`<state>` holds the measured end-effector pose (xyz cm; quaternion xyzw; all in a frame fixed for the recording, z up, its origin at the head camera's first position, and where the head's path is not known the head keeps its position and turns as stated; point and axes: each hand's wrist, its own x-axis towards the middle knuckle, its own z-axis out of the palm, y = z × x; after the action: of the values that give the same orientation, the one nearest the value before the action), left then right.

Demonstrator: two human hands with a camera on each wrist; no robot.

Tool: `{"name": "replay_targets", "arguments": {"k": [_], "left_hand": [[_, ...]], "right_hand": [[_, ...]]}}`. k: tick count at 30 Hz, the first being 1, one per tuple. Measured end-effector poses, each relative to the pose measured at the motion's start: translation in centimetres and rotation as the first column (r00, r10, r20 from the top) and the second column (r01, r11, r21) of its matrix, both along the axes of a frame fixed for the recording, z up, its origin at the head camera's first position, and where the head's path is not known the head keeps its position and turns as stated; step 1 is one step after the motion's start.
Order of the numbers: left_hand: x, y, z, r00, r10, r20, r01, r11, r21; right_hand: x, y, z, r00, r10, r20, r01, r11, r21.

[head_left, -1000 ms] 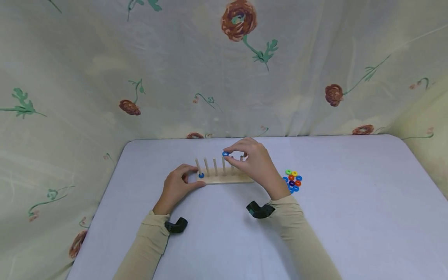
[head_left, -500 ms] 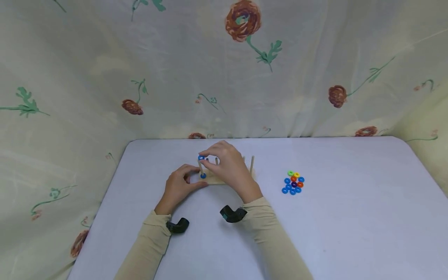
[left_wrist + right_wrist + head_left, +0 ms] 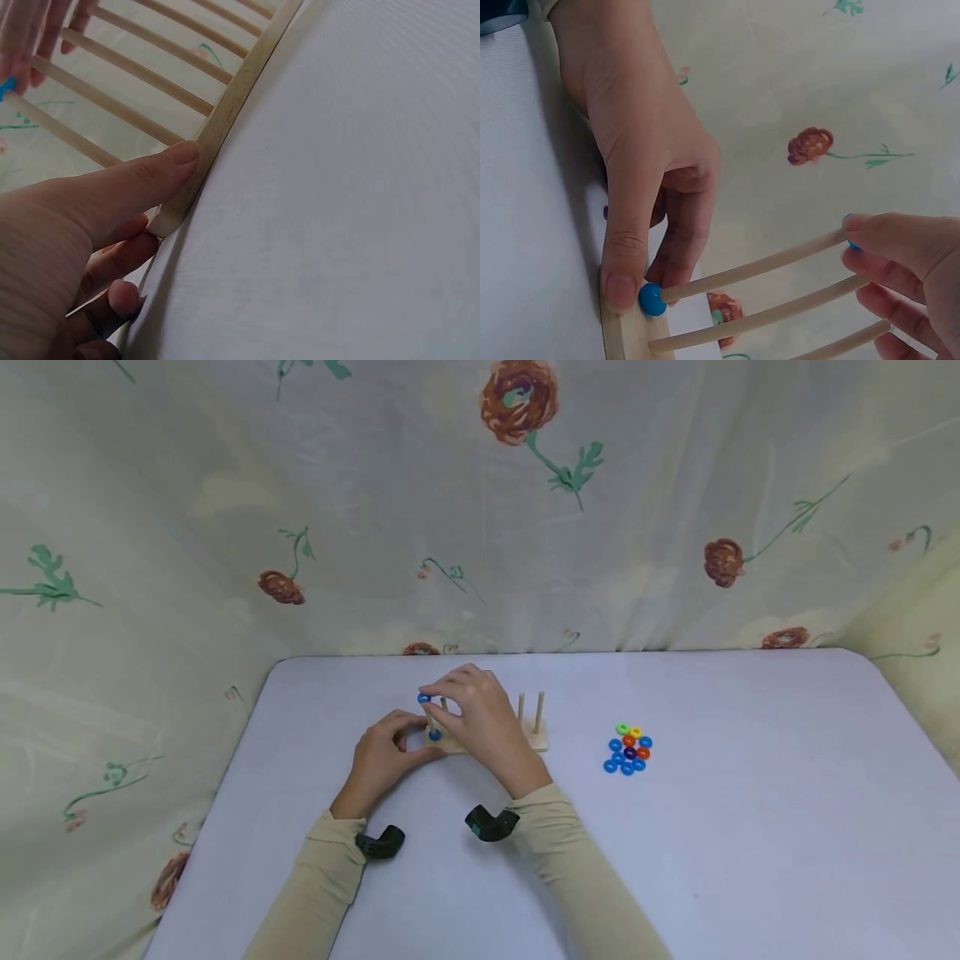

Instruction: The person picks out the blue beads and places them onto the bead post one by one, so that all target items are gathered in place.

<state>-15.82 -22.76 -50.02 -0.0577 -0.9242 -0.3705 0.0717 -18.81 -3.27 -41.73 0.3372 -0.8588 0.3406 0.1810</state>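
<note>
My left hand (image 3: 381, 753) grips the left end of a wooden peg stand (image 3: 537, 740), which has a row of several upright pegs. In the left wrist view its thumb presses the front edge of the base (image 3: 238, 94), with fingers curled at the end. Around the foot of the leftmost peg sits a blue ring (image 3: 652, 300). My right hand (image 3: 483, 714) pinches another blue ring (image 3: 424, 697) between thumb and index finger at the top of that peg. Whether the peg's tip is inside this ring cannot be made out. The right hand hides some middle pegs in the head view.
To the right of the stand lies a cluster of small rings: several blue ones, orange-red rings (image 3: 628, 741), a green ring (image 3: 622, 728), a yellow ring (image 3: 636, 732) and a dark purple ring (image 3: 630, 753). A flowered curtain (image 3: 360, 527) hangs behind the white table (image 3: 750, 818).
My right hand has carried the blue ring leftward from a middle peg to the top of the leftmost peg. The left hand has kept its grip on the stand.
</note>
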Motion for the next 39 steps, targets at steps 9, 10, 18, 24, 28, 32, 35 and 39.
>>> {"name": "replay_targets", "arguments": {"k": [9, 10, 18, 24, 28, 32, 35, 39], "left_hand": [[0.1, 0.0, 0.2, 1.000, 0.001, 0.012, -0.001, 1.000, -0.010], [0.1, 0.0, 0.2, 1.000, 0.002, 0.015, -0.001, 1.000, -0.010], [0.1, 0.0, 0.1, 1.000, -0.005, 0.010, 0.005, 1.000, -0.001], [0.1, 0.1, 0.1, 1.000, 0.005, 0.016, -0.005, 1.000, -0.001], [0.0, 0.2, 0.1, 1.000, 0.010, 0.021, -0.010, 1.000, 0.000], [0.0, 0.2, 0.1, 1.000, 0.008, 0.011, -0.008, 1.000, 0.001], [0.0, 0.2, 0.1, 1.000, 0.010, 0.013, -0.010, 1.000, 0.002], [0.0, 0.1, 0.1, 1.000, 0.013, 0.024, -0.013, 1.000, 0.005]], "right_hand": [[0.2, 0.1, 0.2, 1.000, -0.002, -0.008, 0.002, 1.000, -0.012], [0.2, 0.1, 0.2, 1.000, -0.003, -0.009, 0.003, 1.000, -0.021], [0.1, 0.3, 0.3, 1.000, -0.012, 0.001, 0.012, 0.999, -0.037], [0.1, 0.6, 0.4, 1.000, -0.013, 0.008, 0.014, 0.999, -0.048], [0.1, 1.3, 0.5, 1.000, -0.028, 0.010, 0.029, 0.997, -0.073], [0.0, 2.2, 0.7, 0.999, -0.039, 0.007, 0.040, 0.997, -0.068], [0.0, 2.9, 1.0, 0.999, -0.046, 0.024, 0.048, 0.997, -0.061], [-0.1, 4.0, 1.3, 0.996, -0.065, 0.062, 0.068, 0.997, -0.039]]}}
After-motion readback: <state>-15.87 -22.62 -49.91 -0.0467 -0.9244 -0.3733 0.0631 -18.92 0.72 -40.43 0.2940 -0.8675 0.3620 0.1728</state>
